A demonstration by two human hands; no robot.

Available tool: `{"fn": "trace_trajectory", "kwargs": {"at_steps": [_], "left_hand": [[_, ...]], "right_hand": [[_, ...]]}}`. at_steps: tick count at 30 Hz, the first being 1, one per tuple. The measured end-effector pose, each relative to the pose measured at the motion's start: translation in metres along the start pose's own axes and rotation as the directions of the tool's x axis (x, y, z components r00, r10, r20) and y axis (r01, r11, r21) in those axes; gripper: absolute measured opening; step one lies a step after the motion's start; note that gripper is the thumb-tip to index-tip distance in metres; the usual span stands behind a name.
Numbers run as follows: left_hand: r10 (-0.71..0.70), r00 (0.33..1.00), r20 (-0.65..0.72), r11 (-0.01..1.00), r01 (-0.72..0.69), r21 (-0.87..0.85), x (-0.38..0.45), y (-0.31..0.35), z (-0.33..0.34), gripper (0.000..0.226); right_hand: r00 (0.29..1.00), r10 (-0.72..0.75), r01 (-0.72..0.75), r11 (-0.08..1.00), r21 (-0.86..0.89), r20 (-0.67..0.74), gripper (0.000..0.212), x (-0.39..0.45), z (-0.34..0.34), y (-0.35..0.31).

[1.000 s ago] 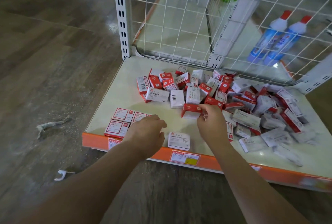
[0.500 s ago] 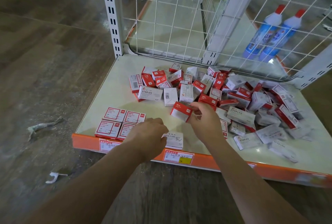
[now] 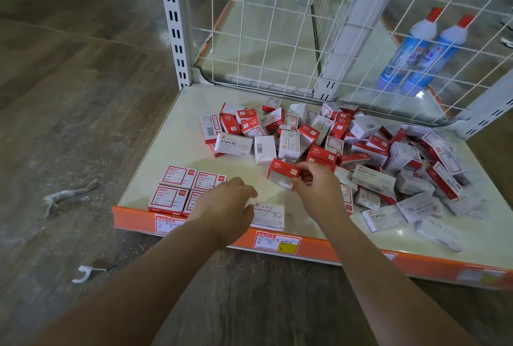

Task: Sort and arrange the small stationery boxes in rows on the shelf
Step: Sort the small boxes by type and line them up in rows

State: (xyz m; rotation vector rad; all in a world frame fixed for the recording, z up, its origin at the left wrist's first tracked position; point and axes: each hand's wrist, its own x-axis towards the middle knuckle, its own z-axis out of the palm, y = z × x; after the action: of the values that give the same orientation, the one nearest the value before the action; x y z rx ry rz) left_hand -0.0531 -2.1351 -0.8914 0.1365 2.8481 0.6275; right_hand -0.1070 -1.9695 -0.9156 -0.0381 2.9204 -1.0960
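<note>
A low cream shelf (image 3: pixel 177 134) with an orange front lip (image 3: pixel 327 248) sits just above a dark wood-look floor (image 3: pixel 69 81) dusted with grit. Two price labels are stuck on the lip, one with a yellow patch (image 3: pixel 276 241). White slotted uprights (image 3: pixel 175 20) and a white wire grid panel (image 3: pixel 266 26) close the back of the shelf; behind the grid stand two blue bottles with red caps (image 3: pixel 416 51), side by side. A crumpled scrap (image 3: pixel 66 195) and a small white plastic hook (image 3: pixel 83 273) lie on the floor to the left.

At the shelf's front left, four red-framed paper clip boxes (image 3: pixel 177 176) lie flat in a two-by-two block, touching. A loose heap of red and white staples and paper clip boxes (image 3: pixel 372 148) covers the middle and right.

The right hand (image 3: pixel 319 193) pinches a red-topped box (image 3: pixel 283 173), lifted and tilted, at the heap's front edge. The left hand (image 3: pixel 222 206), fingers curled downward, touches the left edge of a white paper clips box (image 3: pixel 268 216) lying flat by the lip; whether it grips it I cannot tell.
</note>
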Motion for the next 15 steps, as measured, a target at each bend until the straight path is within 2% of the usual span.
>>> {"fn": "trace_trajectory", "kwargs": {"at_steps": [6,10,15], "left_hand": [[-0.123,0.979,-0.165,0.992,0.116,-0.053,0.005,-0.002,-0.006,0.035],[-0.221,0.964,-0.149,0.966,0.195,-0.167,0.010,0.002,-0.012,0.037],[-0.297,0.952,-0.080,0.877,0.239,-0.416,0.014,0.007,-0.013,0.037]], "right_hand": [[0.986,-0.152,0.157,0.985,0.073,-0.067,0.029,-0.011,-0.014,-0.005],[0.957,-0.289,0.288,0.957,-0.017,-0.026,0.028,-0.019,-0.015,-0.009],[0.932,-0.361,0.363,0.929,-0.079,0.031,0.028,-0.028,-0.014,-0.017]]}}
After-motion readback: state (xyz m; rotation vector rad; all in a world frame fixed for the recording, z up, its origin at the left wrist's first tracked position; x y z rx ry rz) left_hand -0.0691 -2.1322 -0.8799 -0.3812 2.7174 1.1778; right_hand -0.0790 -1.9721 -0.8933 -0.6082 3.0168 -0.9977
